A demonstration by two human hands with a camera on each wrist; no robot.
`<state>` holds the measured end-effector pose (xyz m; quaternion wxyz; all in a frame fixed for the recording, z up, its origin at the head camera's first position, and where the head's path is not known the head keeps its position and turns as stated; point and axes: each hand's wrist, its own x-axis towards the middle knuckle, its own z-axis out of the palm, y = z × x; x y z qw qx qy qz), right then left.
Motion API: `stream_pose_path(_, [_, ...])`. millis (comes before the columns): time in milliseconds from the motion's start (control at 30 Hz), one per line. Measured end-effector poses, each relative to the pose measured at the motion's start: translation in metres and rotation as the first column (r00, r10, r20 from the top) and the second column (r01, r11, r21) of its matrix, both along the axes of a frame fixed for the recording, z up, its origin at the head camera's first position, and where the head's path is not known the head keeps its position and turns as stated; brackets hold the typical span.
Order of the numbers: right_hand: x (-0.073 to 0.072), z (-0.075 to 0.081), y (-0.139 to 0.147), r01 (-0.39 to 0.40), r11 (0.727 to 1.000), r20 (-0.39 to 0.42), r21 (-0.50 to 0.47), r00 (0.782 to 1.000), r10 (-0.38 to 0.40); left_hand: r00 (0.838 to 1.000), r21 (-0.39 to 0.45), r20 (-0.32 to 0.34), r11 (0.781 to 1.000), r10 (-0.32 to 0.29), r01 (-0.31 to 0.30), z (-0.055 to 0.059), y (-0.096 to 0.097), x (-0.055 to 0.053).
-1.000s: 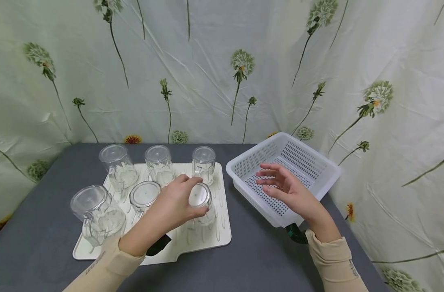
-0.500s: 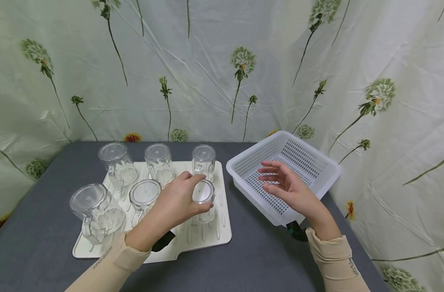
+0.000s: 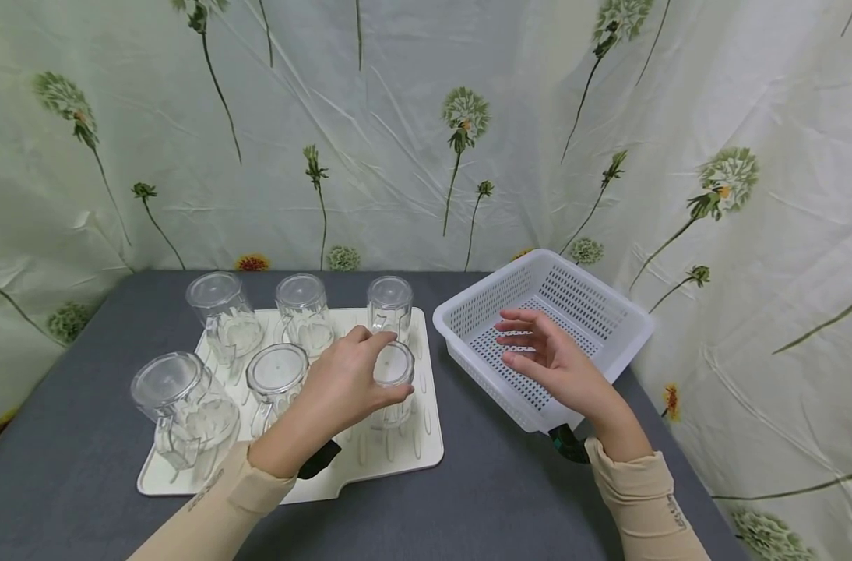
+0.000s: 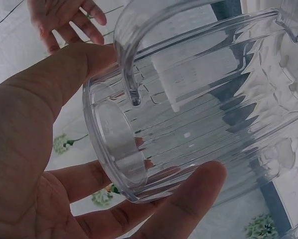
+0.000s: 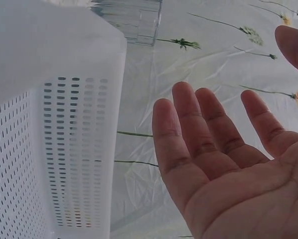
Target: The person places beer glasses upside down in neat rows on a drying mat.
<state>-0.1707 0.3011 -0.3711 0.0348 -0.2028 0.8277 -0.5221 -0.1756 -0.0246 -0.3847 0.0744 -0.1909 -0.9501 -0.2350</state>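
Observation:
My left hand (image 3: 345,382) grips a clear glass mug (image 3: 394,366) near its upturned base, at the front right of the white drainer tray (image 3: 387,460). In the left wrist view, thumb and fingers wrap the base end of the ribbed mug (image 4: 189,114), whose handle shows at the top. Whether its rim touches the tray cannot be told. My right hand (image 3: 555,362) hovers over the white perforated basket (image 3: 461,343), fingers loosely bent and holding nothing. The right wrist view shows that palm (image 5: 238,189) beside the basket wall (image 5: 89,149).
Several other glass mugs stand upside down on the tray, among them one at front left (image 3: 184,405), one beside my left wrist (image 3: 277,370) and one at back right (image 3: 390,304). A flowered curtain (image 3: 398,156) hangs behind the dark grey table (image 3: 426,514).
My left hand and the mug it holds have shifted slightly right and up in the head view. My right hand stays over the basket, nearly still.

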Motion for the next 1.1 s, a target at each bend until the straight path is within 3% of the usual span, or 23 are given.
stream_pose_path(433, [-0.0002, -0.0011, -0.0015, 0.015, 0.999, -0.021, 0.04, 1.0, -0.014, 0.999, -0.009, -0.026, 1.0, 0.022, -0.022, -0.0027, 0.0041, -0.0033])
stream_pose_path(700, [0.0, -0.0009, -0.0021, 0.017, 0.998, -0.038, 0.058, 0.999, -0.015, 0.998, 0.022, -0.009, 0.998, 0.057, -0.057, -0.0047, 0.0042, -0.0025])
stream_pose_path(1100, [-0.001, 0.0019, -0.004, 0.016, 0.995, -0.052, 0.098, 0.999, -0.011, 0.999, -0.011, -0.013, 0.999, 0.039, -0.039, -0.0021, 0.0015, 0.0017])
